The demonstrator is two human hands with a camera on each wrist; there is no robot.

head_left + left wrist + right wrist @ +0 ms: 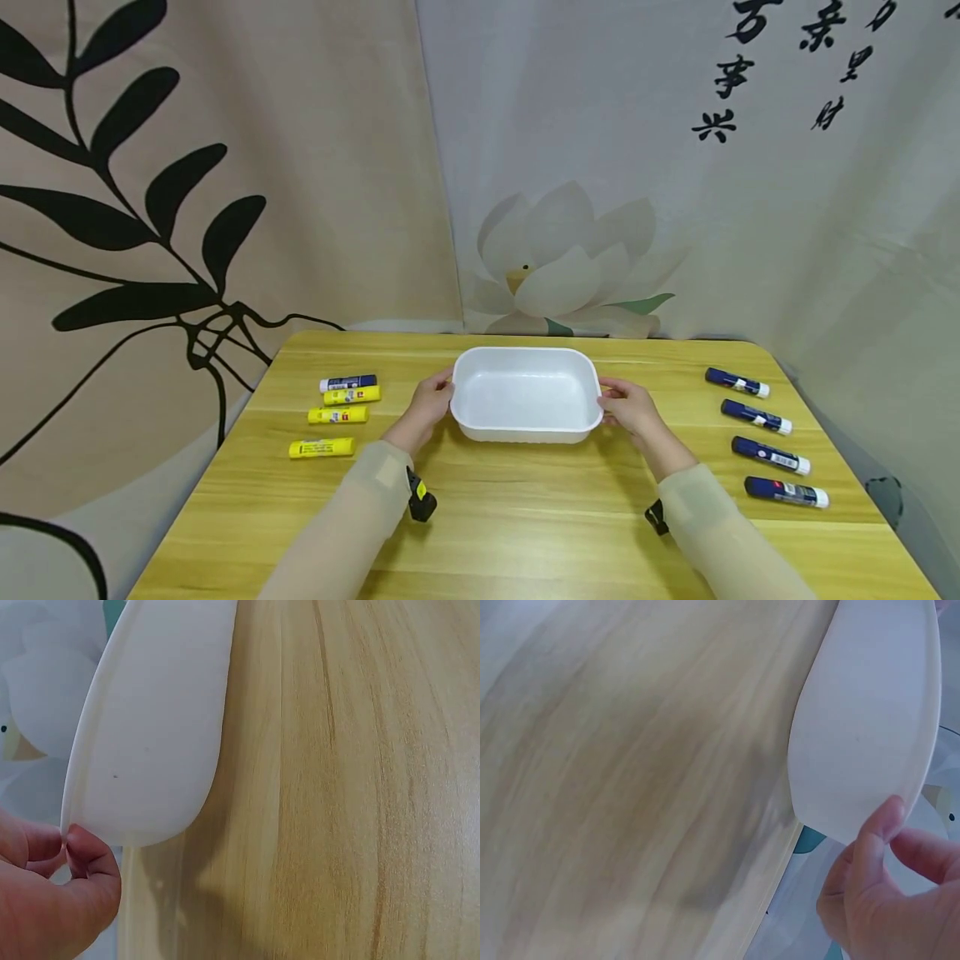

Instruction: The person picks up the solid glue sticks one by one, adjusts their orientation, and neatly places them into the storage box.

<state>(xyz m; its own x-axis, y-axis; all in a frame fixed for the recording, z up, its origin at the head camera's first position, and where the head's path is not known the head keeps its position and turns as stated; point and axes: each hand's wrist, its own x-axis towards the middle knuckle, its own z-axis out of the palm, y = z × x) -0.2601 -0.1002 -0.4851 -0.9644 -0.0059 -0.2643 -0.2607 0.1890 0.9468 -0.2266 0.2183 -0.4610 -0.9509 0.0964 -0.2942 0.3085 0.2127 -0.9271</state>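
A white rectangular plastic basin (525,392) with rounded corners is at the far middle of the wooden table, and nothing shows inside it. My left hand (431,404) pinches its rim at the left end; the left wrist view shows that thumb and finger (91,851) meeting on the edge. At the opposite end my right hand (630,407) pinches the rim too, as the right wrist view shows with the hand (889,881) below the basin's corner. Whether the basin's bottom touches the table I cannot tell.
Left of the basin lie several yellow glue sticks (321,448) and one dark blue one (348,382). Several dark blue glue sticks with white caps (786,492) lie in a column at the right. A printed curtain (360,167) hangs behind the table's far edge.
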